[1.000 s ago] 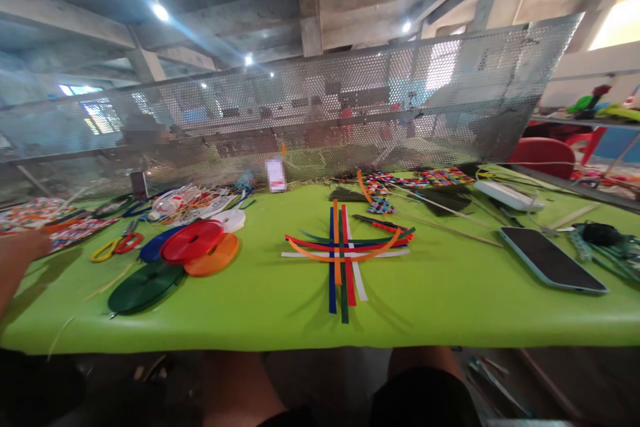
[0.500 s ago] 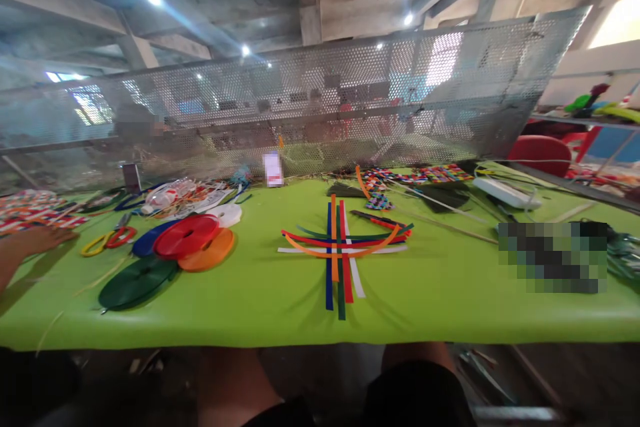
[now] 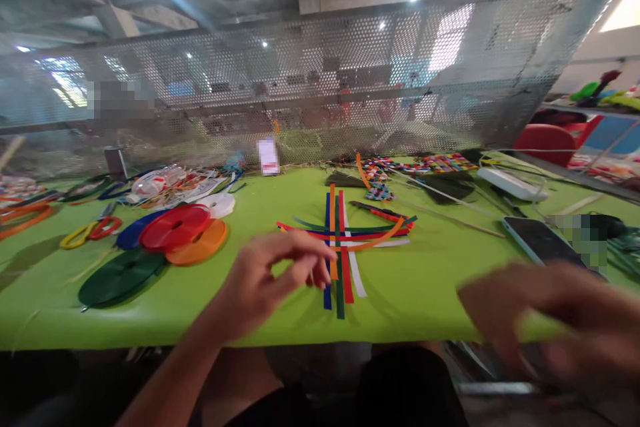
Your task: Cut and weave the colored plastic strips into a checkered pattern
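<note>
Strips [image 3: 343,238] in a cross by left hand [image 3: 257,278], right hand [image 3: 560,297] near phone [image 3: 540,241]

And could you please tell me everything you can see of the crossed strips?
The crossed strips are flat and narrow, plastic by their look, in blue, orange, green, red and white. One set runs away from the person; the other lies across it, apparently interlaced. Some crosswise ends seem to curve up off the green table, and the near white end slants right. The left hand hides part of their left side; contact is unclear.
</note>
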Demonstrator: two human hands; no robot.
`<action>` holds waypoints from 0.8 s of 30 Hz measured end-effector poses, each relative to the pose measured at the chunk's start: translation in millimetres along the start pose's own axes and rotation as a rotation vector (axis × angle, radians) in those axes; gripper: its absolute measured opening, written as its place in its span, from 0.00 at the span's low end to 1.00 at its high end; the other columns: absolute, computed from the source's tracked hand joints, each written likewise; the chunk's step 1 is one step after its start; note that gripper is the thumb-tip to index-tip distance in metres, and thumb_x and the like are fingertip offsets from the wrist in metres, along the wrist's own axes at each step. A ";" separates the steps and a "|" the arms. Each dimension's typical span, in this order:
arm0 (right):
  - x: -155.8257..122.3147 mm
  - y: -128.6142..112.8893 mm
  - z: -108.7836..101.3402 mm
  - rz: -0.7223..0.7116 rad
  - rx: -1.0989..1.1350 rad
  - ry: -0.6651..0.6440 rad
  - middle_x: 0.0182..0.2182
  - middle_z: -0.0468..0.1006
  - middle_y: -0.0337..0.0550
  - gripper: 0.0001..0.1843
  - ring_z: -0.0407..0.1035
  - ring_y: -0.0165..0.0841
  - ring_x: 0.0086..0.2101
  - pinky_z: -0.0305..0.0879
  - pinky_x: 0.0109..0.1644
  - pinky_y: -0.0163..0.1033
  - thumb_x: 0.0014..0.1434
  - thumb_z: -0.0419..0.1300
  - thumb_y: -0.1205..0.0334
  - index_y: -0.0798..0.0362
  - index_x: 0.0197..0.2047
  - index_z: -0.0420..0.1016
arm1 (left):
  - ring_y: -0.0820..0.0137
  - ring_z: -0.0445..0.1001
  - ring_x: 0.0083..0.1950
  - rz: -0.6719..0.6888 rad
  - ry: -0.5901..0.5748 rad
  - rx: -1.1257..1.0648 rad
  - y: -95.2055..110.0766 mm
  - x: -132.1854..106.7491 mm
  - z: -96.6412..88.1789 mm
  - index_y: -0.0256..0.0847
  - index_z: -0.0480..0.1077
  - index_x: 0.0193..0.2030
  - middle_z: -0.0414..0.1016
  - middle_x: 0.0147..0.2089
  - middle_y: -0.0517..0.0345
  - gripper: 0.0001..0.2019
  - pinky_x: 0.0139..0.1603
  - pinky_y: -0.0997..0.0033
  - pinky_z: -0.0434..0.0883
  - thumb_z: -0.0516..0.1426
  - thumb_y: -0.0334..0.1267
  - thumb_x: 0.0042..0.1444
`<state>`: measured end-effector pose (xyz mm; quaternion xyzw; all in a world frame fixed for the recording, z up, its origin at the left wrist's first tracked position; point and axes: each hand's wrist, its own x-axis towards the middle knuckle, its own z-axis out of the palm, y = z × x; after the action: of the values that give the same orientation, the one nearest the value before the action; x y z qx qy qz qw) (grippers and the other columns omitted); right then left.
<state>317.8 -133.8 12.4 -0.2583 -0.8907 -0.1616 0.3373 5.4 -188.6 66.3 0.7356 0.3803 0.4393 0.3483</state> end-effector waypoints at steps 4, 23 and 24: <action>70.9 85.6 17.7 0.285 0.335 -0.452 0.37 0.80 0.47 0.19 0.74 0.29 0.36 0.68 0.41 0.35 0.73 0.47 0.59 0.58 0.44 0.77 | 0.73 0.78 0.31 -0.058 -0.026 -0.161 -30.2 65.6 -1.4 0.33 0.75 0.41 0.79 0.30 0.55 0.08 0.33 0.75 0.76 0.57 0.36 0.63; 72.8 124.5 82.3 0.357 -0.025 -0.143 0.44 0.70 0.53 0.13 0.70 0.42 0.42 0.67 0.42 0.44 0.58 0.55 0.70 0.54 0.47 0.71 | 0.76 0.78 0.24 -0.437 -0.201 -0.517 -85.8 71.3 33.3 0.33 0.75 0.46 0.82 0.41 0.48 0.12 0.26 0.79 0.72 0.58 0.41 0.65; 73.1 115.4 75.8 0.329 -0.024 -0.068 0.43 0.70 0.52 0.12 0.69 0.42 0.41 0.67 0.41 0.43 0.59 0.54 0.70 0.53 0.46 0.70 | 0.76 0.77 0.24 -0.447 -0.195 -0.520 -86.4 69.6 33.5 0.34 0.75 0.46 0.82 0.42 0.48 0.13 0.25 0.79 0.72 0.58 0.42 0.65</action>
<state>297.6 20.9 21.0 -0.4099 -0.8452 -0.1060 0.3260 36.7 -93.9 7.3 0.5592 0.3723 0.3622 0.6461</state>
